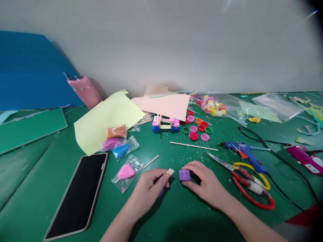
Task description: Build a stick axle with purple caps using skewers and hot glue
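My left hand pinches a small bundle of pale wooden sticks, their ends pointing up and right. Something purple shows partly beneath that hand; how it is held is hidden. To the right, my right hand grips a purple block between thumb and fingers. The two hands are apart. A pink clay piece in a clear bag lies left of my left hand, by a short stick. Beyond the hands lie a long thin stick and a small model with blue, pink and wooden parts.
At the left lies a phone, with bagged clay beyond it. Scissors, a blue glue gun and its cable are at the right. Coloured caps, paper sheets and a pink bottle stand or lie farther back.
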The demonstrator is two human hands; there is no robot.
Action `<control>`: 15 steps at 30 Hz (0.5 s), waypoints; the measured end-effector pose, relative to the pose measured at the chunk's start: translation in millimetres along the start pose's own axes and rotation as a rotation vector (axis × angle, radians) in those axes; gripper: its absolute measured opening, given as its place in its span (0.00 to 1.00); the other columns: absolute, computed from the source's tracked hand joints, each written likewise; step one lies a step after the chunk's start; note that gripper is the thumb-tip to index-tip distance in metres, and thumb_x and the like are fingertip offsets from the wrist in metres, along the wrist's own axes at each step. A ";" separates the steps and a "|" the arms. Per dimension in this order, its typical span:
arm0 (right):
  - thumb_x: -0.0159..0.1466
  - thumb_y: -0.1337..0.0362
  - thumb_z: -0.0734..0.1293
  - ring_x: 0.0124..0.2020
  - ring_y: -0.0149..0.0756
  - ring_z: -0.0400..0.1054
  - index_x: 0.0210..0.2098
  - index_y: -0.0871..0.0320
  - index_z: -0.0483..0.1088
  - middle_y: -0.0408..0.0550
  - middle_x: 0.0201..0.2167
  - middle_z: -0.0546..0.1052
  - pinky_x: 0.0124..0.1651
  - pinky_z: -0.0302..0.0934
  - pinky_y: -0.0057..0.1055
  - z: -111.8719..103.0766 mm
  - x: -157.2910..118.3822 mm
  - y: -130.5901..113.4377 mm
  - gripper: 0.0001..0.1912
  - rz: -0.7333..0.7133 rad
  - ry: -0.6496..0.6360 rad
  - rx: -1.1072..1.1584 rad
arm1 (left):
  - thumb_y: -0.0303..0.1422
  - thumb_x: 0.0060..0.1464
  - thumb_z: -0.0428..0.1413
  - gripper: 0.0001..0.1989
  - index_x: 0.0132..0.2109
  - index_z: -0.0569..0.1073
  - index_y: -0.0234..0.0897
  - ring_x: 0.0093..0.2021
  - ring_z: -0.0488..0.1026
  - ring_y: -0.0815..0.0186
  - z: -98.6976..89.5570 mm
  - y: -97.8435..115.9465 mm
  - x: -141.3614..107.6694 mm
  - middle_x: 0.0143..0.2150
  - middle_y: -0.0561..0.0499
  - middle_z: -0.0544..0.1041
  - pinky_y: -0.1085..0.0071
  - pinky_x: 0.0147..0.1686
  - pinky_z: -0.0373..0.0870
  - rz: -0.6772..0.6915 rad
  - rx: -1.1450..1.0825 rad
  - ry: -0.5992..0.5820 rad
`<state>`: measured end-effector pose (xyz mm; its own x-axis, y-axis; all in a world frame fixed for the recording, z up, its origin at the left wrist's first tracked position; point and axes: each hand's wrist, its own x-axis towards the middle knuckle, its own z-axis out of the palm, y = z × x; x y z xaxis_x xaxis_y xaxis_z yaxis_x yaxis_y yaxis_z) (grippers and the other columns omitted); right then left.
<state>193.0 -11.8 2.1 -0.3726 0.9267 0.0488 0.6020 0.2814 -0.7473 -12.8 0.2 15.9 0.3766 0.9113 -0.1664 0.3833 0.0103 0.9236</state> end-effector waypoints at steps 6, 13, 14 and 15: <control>0.59 0.63 0.66 0.42 0.37 0.64 0.46 0.54 0.67 0.49 0.43 0.69 0.47 0.58 0.33 -16.4 4.0 1.5 0.15 -0.034 -0.122 0.208 | 0.38 0.57 0.46 0.19 0.22 0.68 0.35 0.19 0.56 0.73 -1.8 6.3 0.3 0.18 0.58 0.61 0.76 0.20 0.52 -0.050 -0.055 -0.172; 0.59 0.63 0.65 0.43 0.37 0.64 0.48 0.54 0.67 0.49 0.43 0.69 0.48 0.57 0.32 -18.1 6.7 3.4 0.16 -0.042 -0.166 0.254 | 0.37 0.58 0.45 0.19 0.24 0.70 0.35 0.20 0.58 0.73 0.1 7.2 -1.8 0.19 0.57 0.65 0.76 0.21 0.52 -0.071 -0.004 -0.226; 0.59 0.63 0.66 0.43 0.37 0.64 0.48 0.54 0.67 0.49 0.43 0.69 0.48 0.57 0.32 -17.9 6.6 4.0 0.16 -0.043 -0.168 0.252 | 0.37 0.58 0.44 0.18 0.24 0.70 0.35 0.21 0.59 0.72 0.4 7.3 -2.2 0.20 0.56 0.67 0.76 0.22 0.54 -0.068 0.012 -0.233; 0.59 0.63 0.66 0.43 0.37 0.64 0.47 0.55 0.67 0.49 0.43 0.69 0.47 0.58 0.32 -17.7 6.4 4.6 0.16 -0.046 -0.171 0.251 | 0.37 0.58 0.44 0.18 0.24 0.70 0.35 0.22 0.61 0.71 0.7 7.5 -2.5 0.21 0.55 0.68 0.75 0.23 0.55 -0.060 0.035 -0.236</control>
<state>205.8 -0.2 10.8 -0.5216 0.8531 -0.0100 0.3964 0.2320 -0.8883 -10.3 -2.2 23.0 0.5372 0.7881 -0.3004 0.4382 0.0436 0.8978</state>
